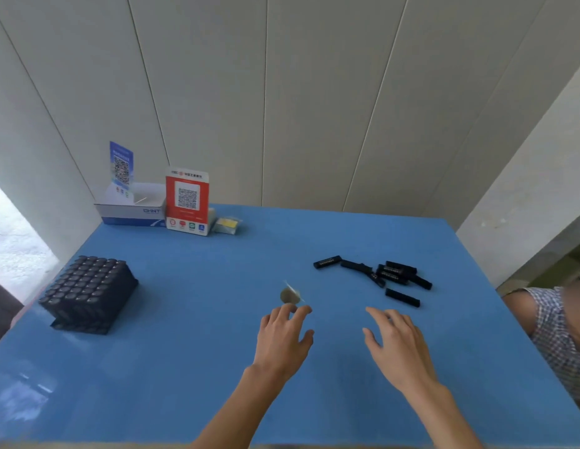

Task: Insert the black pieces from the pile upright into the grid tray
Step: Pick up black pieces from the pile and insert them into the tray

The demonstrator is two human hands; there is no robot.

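A: Progress?
B: Barely started, I'd judge. Black pieces (pixel 384 275) lie piled far right on the table (pixel 217 367); grid tray (pixel 87 294) sits well apart, near the left edge.
A: Grip?
B: Left hand (pixel 282 341) and right hand (pixel 397 346) both spread wide, holding nothing. Open table between them and the tray.
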